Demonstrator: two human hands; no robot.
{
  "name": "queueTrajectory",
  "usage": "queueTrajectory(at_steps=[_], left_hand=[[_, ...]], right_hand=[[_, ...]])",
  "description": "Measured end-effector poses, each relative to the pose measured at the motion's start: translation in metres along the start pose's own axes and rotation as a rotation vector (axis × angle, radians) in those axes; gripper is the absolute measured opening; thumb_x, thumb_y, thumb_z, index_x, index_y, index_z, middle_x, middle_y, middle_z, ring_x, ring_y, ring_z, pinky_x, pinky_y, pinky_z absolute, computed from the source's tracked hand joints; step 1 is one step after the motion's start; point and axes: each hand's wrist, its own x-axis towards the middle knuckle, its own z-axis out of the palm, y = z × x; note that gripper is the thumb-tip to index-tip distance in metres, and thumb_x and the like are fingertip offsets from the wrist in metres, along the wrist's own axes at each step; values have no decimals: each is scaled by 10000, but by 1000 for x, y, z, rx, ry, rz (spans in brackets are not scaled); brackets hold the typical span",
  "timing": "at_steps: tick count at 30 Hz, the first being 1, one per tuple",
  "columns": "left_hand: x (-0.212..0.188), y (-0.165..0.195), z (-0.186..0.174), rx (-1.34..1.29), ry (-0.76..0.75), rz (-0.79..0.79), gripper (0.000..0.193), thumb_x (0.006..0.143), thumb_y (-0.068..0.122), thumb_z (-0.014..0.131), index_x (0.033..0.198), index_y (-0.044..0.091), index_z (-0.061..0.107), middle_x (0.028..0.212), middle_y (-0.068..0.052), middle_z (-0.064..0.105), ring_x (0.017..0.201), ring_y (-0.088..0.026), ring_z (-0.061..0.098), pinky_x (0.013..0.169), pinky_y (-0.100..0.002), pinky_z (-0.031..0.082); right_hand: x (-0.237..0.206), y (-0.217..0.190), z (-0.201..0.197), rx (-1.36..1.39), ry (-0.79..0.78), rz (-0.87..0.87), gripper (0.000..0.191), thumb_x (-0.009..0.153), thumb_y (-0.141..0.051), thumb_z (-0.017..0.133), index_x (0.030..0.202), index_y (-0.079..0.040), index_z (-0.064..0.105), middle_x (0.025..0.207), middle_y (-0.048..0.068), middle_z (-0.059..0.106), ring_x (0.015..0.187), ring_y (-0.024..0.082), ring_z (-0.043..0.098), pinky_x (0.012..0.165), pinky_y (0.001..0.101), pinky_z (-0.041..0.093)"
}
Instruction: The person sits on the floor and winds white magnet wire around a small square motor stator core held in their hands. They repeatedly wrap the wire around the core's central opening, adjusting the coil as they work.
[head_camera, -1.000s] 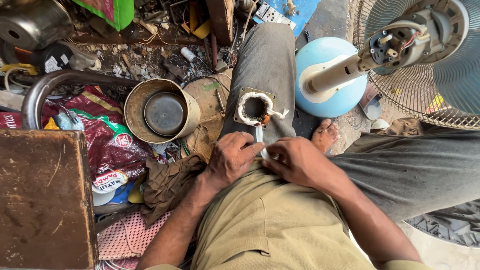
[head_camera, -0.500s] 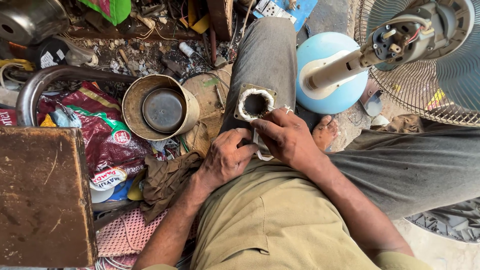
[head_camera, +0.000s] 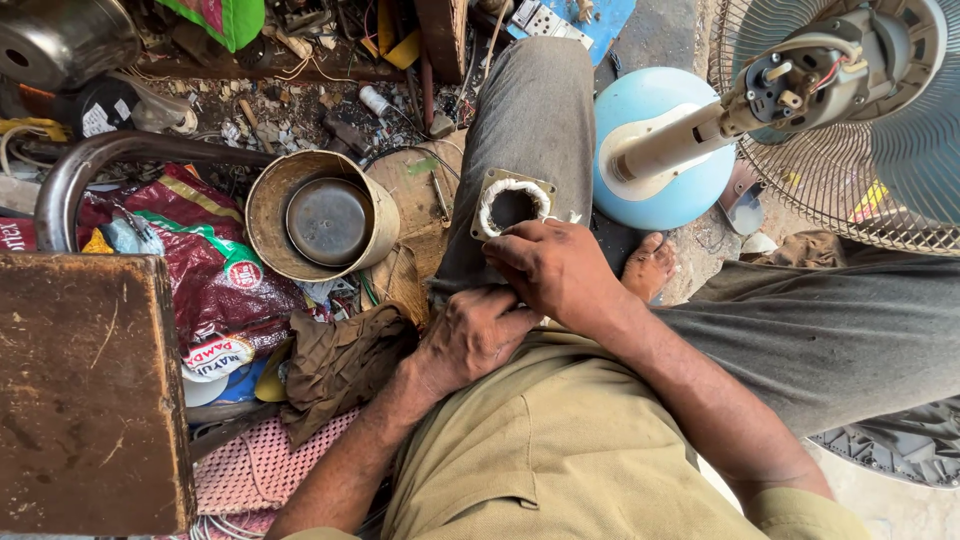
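stator (head_camera: 514, 203): a square metal frame with a white-wrapped coil ring round a dark bore, lying flat on the person's left thigh, near the knee end.
stator axis: bore faces up toward the camera; the frame has no long side, its corners sit square to the leg.
thigh (head_camera: 535, 110): grey trouser leg running from the lap up toward the top of the view; it carries the stator.
right hand (head_camera: 560, 268): just on the lap side of the stator, fingers curled and reaching to the frame's near edge; touching it or only a hair off, I cannot tell. Nothing clearly pinched in it.
left hand (head_camera: 472, 335): lower still, near the lap, fist loosely closed, knuckles up; whether it holds anything is hidden.
nearer hand: the right, between the left hand and the stator.
direction: from both hands the stator lies straight up the thigh, away from the body.
tin (head_camera: 320, 215): open round can just left of the thigh, on the littered floor.
fan (head_camera: 830, 110): to the right, motor bared, pale blue base (head_camera: 655, 150) close beside the knee.
foot (head_camera: 650, 265): bare, below the base.
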Motion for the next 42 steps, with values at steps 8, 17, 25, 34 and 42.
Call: queueTrajectory(at_steps=[8, 17, 25, 34, 42], left_hand=[[5, 1, -15, -69, 49, 40, 222, 820, 7, 673, 1038, 43, 695, 1096, -189, 680, 916, -327, 648, 790, -419, 558], [6, 5, -13, -452, -96, -28, 148, 908, -24, 695, 1046, 28, 678, 974, -108, 707, 930, -308, 716, 818, -398, 564], [4, -19, -47, -289, 238, -211, 303, 934, 94, 795, 1207, 124, 667, 1226, -76, 727, 1129, -243, 725, 917, -325, 614], [37, -82, -33, 33, 132, -14, 1090, 701, 203, 993, 1564, 68, 341, 1534, -174, 506, 1412, -382, 519, 1204, -471, 459], [62, -36, -34, 46, 241, -48, 1060, 695, 223, 999, 1507, 6, 353, 1317, -190, 592, 1217, -400, 614, 1038, -479, 539]], right_hand=[[-5, -3, -25, 283, 38, 168, 198, 910, -121, 784, 1084, -39, 738, 958, 91, 734, 747, 182, 727, 653, 296, 597], [-38, 4, 4, 702, -51, 806, 184, 913, -162, 782, 969, 11, 750, 746, -10, 689, 664, 49, 587, 579, 220, 482], [-52, 27, 21, 913, 27, 837, 139, 947, -154, 725, 982, -20, 725, 828, 32, 629, 674, 106, 523, 573, 260, 401], [-58, 35, 29, 868, 69, 691, 141, 940, -113, 717, 903, 22, 732, 1213, 81, 662, 956, 112, 605, 769, 245, 496], [-73, 51, 26, 1460, 343, 677, 58, 897, 8, 617, 890, 31, 669, 1252, 181, 689, 891, 214, 708, 881, 355, 589]])
